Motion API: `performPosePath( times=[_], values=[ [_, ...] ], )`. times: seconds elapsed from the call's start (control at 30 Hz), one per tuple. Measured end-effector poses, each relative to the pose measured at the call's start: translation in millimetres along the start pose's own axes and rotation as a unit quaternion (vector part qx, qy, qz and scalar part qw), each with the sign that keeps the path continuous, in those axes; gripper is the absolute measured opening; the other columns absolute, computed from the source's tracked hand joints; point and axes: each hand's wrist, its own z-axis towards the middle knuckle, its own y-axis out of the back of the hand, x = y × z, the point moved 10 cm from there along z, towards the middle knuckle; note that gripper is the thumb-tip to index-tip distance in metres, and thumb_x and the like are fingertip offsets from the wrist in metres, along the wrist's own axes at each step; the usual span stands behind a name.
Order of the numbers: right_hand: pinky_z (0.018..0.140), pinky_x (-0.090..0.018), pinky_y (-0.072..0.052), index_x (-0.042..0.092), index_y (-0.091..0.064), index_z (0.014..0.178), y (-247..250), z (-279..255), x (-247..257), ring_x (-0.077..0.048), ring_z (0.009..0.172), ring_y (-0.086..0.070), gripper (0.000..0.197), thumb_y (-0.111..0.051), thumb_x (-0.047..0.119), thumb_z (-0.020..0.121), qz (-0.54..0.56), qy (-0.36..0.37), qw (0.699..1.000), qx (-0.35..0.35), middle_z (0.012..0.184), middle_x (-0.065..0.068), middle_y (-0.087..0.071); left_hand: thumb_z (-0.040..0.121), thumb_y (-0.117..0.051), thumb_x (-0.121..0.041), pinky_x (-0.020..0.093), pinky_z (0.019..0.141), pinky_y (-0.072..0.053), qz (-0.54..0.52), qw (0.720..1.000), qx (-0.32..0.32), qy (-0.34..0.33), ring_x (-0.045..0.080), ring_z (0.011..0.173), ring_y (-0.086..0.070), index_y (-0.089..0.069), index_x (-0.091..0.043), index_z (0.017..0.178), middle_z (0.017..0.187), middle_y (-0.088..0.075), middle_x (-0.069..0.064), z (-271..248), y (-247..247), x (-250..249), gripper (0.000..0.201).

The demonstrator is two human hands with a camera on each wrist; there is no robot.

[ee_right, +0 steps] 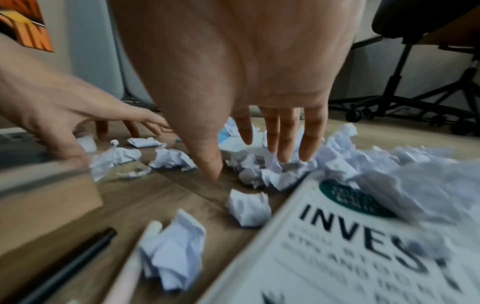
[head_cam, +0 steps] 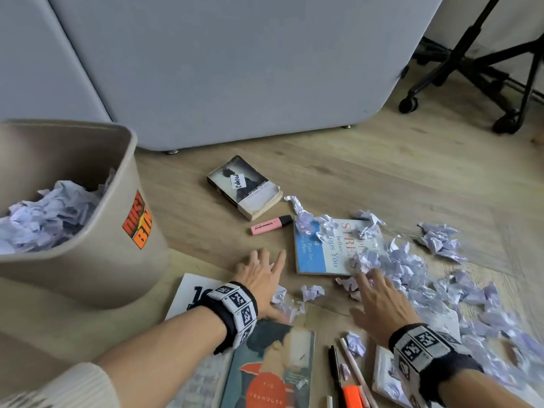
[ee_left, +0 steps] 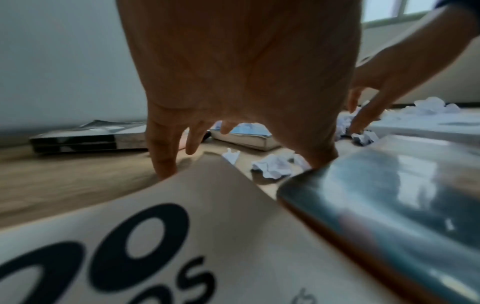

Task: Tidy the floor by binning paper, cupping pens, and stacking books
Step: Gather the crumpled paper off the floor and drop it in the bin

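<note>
My left hand (head_cam: pixel 270 278) hovers open, fingers spread, over the floor beside small crumpled paper balls (head_cam: pixel 282 298); its thumb touches the teal book (ee_left: pixel 389 195) and a fingertip the white book with black lettering (ee_left: pixel 182 236). My right hand (head_cam: pixel 362 293) reaches open into a pile of crumpled paper (head_cam: pixel 412 269) at the blue-and-white book (head_cam: pixel 323 251), holding nothing (ee_right: pixel 249 164). The beige dust bin (head_cam: pixel 88 260), left, holds crumpled paper (head_cam: pixel 50 213). A pink highlighter (head_cam: pixel 270 225) lies by a worn paperback (head_cam: pixel 244 187).
A black pen (head_cam: pixel 335 369), a pale pen and an orange highlighter (head_cam: pixel 351 397) lie at the bottom, next to a white book (ee_right: pixel 350 246). A grey upholstered panel (head_cam: pixel 235 69) stands behind. A wheeled chair base (head_cam: pixel 471 69) is at back right.
</note>
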Motion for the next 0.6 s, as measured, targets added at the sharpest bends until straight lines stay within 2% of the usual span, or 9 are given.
performPosePath(
  times=[0.07,0.13,0.17,0.23,0.3,0.37,0.47,0.53,0.6],
  values=[
    [0.086,-0.039,-0.052,0.021,-0.032,0.140,1.5,2.3,-7.4,-0.025,0.112,-0.049,0.081,-0.070,0.050,0.075,-0.022,-0.019,0.999,-0.031,0.131,-0.009,-0.038,0.058,-0.067,-0.079,0.042,0.082,-0.049,0.006,0.999,-0.015,-0.042,0.028,0.113,-0.036,0.001,-0.016,0.152,0.134,-0.025,0.012,5.7,-0.9,-14.7,0.132],
    [0.076,-0.046,-0.053,0.018,-0.042,0.133,13.3,6.9,-17.4,-0.034,0.104,-0.053,0.092,-0.080,0.056,0.058,-0.027,-0.052,0.994,-0.093,0.126,-0.016,-0.042,0.067,-0.069,-0.069,0.040,0.080,-0.051,-0.003,0.996,-0.020,-0.087,0.026,0.109,-0.037,-0.008,-0.017,0.149,0.129,-0.023,0.013,9.1,-1.0,-30.2,0.115],
    [0.076,-0.049,-0.051,0.019,-0.040,0.137,18.0,10.1,-21.8,-0.038,0.106,-0.051,0.100,-0.079,0.062,0.055,-0.024,-0.066,0.991,-0.110,0.130,-0.018,-0.040,0.072,-0.069,-0.064,0.040,0.080,-0.052,-0.010,0.994,-0.020,-0.110,0.025,0.106,-0.037,-0.014,-0.018,0.145,0.126,-0.022,0.013,9.8,-0.8,-38.7,0.102],
    [0.088,-0.059,-0.045,0.032,-0.016,0.150,16.9,19.8,-31.8,-0.046,0.127,-0.036,0.113,-0.065,0.076,0.058,-0.024,-0.089,0.992,-0.091,0.149,-0.020,-0.019,0.081,-0.065,-0.056,0.040,0.079,-0.053,-0.022,0.989,-0.021,-0.144,0.023,0.095,-0.040,-0.022,-0.020,0.139,0.122,-0.023,0.012,14.7,-4.2,-53.0,0.080],
    [0.100,-0.066,-0.033,0.045,0.015,0.146,2.5,29.7,-44.9,-0.049,0.140,-0.012,0.111,-0.050,0.083,0.066,-0.017,-0.113,0.992,-0.044,0.156,-0.016,0.014,0.087,-0.058,-0.054,0.039,0.074,-0.051,-0.038,0.988,-0.013,-0.151,0.024,0.081,-0.042,-0.024,-0.024,0.140,0.125,-0.028,0.011,21.3,-8.4,-61.3,0.069],
    [0.101,-0.061,-0.037,0.046,0.021,0.144,-12.0,35.3,-53.7,-0.046,0.139,-0.019,0.101,-0.043,0.081,0.073,0.003,-0.123,0.992,-0.017,0.156,-0.014,0.021,0.094,-0.050,-0.049,0.040,0.067,-0.049,-0.017,0.984,-0.016,-0.176,0.025,0.074,-0.044,-0.021,-0.030,0.139,0.124,-0.029,0.013,26.7,-8.2,-71.3,0.058],
    [0.092,-0.050,-0.047,0.040,0.000,0.147,-24.7,37.3,-52.4,-0.041,0.122,-0.041,0.077,-0.041,0.065,0.087,0.020,-0.103,0.994,-0.024,0.153,-0.017,-0.006,0.100,-0.041,-0.023,0.037,0.058,-0.045,0.008,0.980,-0.024,-0.200,0.024,0.065,-0.045,-0.020,-0.034,0.138,0.123,-0.024,0.018,27.8,-1.1,-80.1,0.044],
    [0.079,-0.046,-0.050,0.029,-0.021,0.136,-24.9,38.6,-51.9,-0.037,0.105,-0.049,0.060,-0.051,0.051,0.089,0.016,-0.096,0.994,-0.047,0.137,-0.017,-0.030,0.093,-0.038,0.001,0.039,0.058,-0.050,0.012,0.981,-0.023,-0.193,0.026,0.059,-0.047,-0.029,-0.023,0.124,0.120,-0.027,0.019,27.1,3.2,-81.0,0.040],
    [0.073,-0.043,-0.051,0.020,-0.035,0.126,-22.5,40.4,-53.1,-0.035,0.095,-0.052,0.049,-0.060,0.035,0.088,0.039,-0.089,0.993,-0.064,0.121,-0.016,-0.040,0.089,-0.036,0.008,0.039,0.059,-0.051,0.012,0.983,-0.016,-0.183,0.026,0.057,-0.046,-0.032,-0.017,0.111,0.118,-0.028,0.019,25.4,4.3,-79.5,0.034]
  ],
)
